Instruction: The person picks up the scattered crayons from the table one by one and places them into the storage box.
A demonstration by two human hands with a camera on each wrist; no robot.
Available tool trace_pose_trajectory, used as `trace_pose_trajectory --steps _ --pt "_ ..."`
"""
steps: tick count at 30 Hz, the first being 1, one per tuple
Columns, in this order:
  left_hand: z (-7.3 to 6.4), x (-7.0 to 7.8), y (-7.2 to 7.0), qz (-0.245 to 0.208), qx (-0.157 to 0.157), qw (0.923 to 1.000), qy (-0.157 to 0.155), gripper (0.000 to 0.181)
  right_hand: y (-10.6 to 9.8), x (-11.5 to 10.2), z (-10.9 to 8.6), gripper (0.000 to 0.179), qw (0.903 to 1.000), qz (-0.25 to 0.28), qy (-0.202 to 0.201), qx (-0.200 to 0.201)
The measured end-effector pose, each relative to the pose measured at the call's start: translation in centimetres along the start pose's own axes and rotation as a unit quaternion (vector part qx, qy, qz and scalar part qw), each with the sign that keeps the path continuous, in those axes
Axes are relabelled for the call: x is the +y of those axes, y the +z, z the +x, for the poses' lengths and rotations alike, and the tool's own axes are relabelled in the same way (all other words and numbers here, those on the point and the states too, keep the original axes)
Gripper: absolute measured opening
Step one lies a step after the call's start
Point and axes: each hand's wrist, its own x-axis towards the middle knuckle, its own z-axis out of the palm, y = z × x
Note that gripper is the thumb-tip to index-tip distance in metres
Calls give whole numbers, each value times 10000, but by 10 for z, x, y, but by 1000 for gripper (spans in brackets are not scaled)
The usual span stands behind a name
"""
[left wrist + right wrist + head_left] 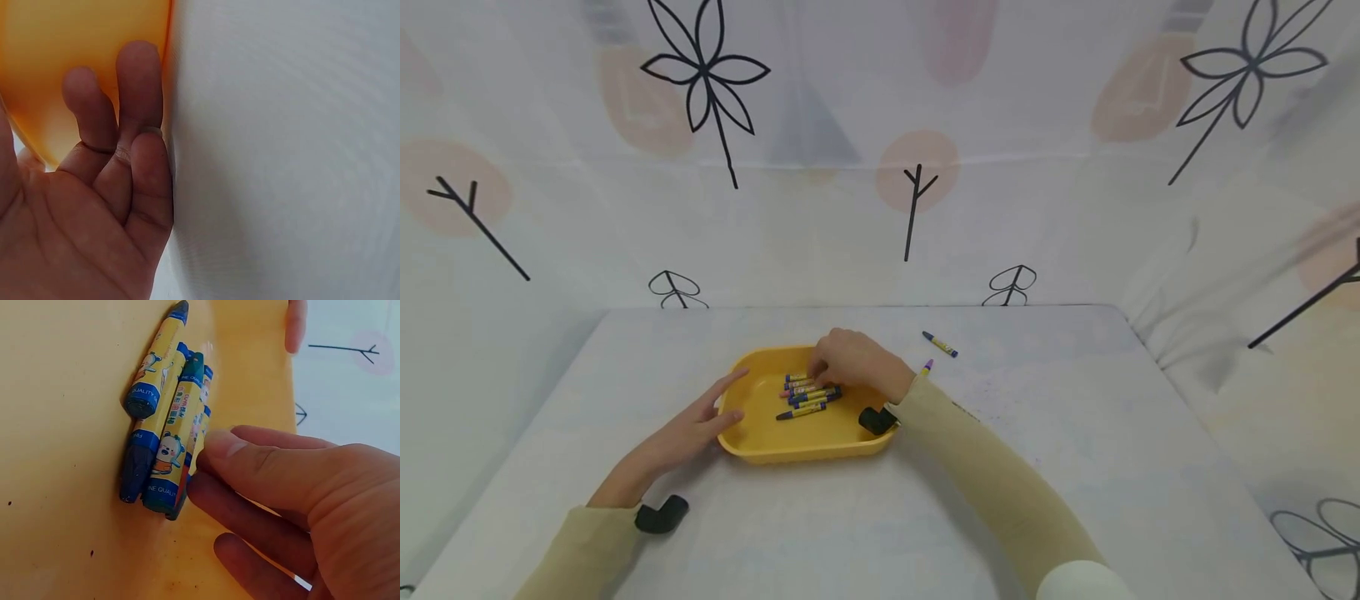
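A yellow plastic tray (752, 433) sits on the table with a small heap of crayons (812, 397) inside, their wrappers yellow and blue. At the tray's left side my left hand (679, 437) rests with thumb and index finger extended over the rim. Its other fingers lie loosely bent against the outer wall in the left wrist view. My right hand (859, 363) reaches into the tray from the right. In the right wrist view, its thumb (250, 459) and bent fingers are right at the side of the crayon heap (169, 434); I cannot tell whether they pinch one.
Beyond the tray's right side, a dark-tipped crayon (940, 344) lies on the white-covered table (1075, 400). A purple-tipped crayon (927, 367) is partly hidden behind my right forearm. A patterned cloth (820, 233) hangs behind the table.
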Motion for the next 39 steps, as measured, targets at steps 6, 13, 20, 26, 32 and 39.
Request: trace_pose_trajectory --steps 6,13,20,26,32,39 --pt "0 -1 0 -17 -11 10000 -4 72 -2 3 -3 14 9989 433 -111 107" --pt "0 -2 0 -68 -5 10000 -39 70 -17 15 -20 22 9874 1514 -211 400" --pt "-1 -1 -1 -21 22 10000 -63 70 -28 49 -54 23 9765 1937 8 949" --pt "0 -2 0 -87 -23 9999 -85 70 -20 84 -89 22 9632 2242 541 1383" --pt "1 1 0 -55 -27 10000 -40 71 4 110 -120 28 9645 2066 903 1377" --pt "0 1 -1 27 -11 10000 -51 70 24 120 -134 26 9739 1606 1037 1222"
